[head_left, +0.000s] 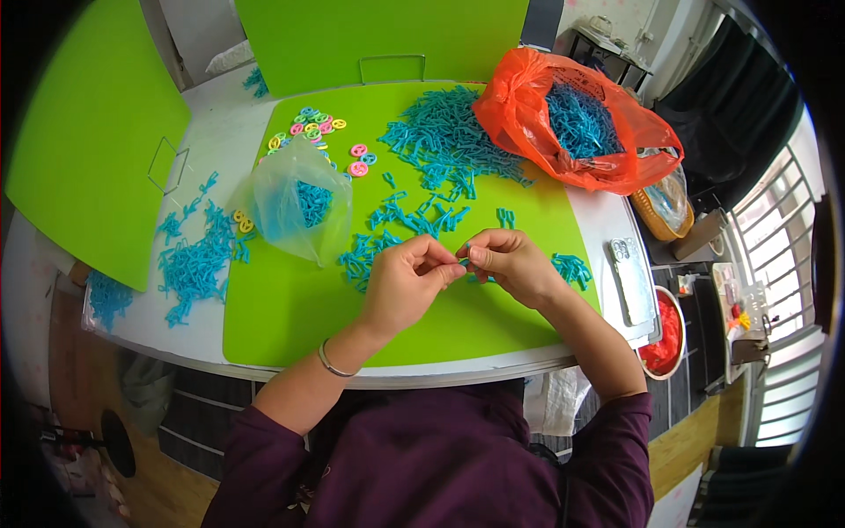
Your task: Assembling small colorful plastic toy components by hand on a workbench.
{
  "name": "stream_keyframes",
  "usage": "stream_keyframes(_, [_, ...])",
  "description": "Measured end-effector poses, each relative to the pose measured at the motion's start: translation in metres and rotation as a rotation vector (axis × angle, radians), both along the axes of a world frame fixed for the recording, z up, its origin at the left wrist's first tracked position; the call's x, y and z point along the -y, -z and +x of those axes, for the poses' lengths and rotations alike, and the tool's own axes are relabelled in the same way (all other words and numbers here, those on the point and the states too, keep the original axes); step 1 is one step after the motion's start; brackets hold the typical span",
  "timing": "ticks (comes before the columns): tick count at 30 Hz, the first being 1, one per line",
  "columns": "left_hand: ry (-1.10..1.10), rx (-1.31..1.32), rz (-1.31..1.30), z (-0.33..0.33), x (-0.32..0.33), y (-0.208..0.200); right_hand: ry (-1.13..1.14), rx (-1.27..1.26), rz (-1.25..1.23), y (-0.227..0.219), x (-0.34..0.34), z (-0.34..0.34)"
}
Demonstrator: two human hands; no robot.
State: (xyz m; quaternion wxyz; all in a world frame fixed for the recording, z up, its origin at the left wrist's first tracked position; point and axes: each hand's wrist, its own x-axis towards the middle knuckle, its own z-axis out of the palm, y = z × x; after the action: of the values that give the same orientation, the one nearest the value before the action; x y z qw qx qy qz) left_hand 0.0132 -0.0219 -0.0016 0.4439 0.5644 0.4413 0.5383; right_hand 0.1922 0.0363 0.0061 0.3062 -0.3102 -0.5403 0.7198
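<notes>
My left hand [409, 280] and my right hand [515, 267] meet above the green board [299, 326], thumbs and forefingers pinched together. Between the fingertips is a small teal plastic piece [464, 261], mostly hidden by the fingers. Loose teal forked plastic pieces [422, 218] lie just beyond my hands. A small group of teal pieces [572, 271] rests beside my right wrist. Left of my hands stands an open translucent bag [282, 189] with teal pieces inside. A metal bangle circles my left wrist.
A large heap of teal pieces [449, 132] lies at the back, next to a red plastic bag [563, 172] of more. Small pastel wheels [357, 168] sit behind the translucent bag. More teal pieces [194, 264] cover the white table's left side. A phone [627, 277] lies at right.
</notes>
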Motion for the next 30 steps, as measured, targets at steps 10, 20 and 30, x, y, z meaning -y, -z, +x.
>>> stream_keyframes(10, [0.094, 0.095, -0.131, 0.0, -0.003, -0.005, -0.061, -0.037, -0.211, -0.002, -0.003, 0.003])
stream_keyframes(20, [0.157, 0.446, -0.434, -0.009, -0.014, 0.005, 0.058, -0.043, -0.129, -0.007, -0.027, 0.006])
stream_keyframes(30, [0.285, 0.566, -0.617, -0.016, -0.012, -0.002, 0.296, 1.05, 1.302, 0.017, -0.139, 0.058])
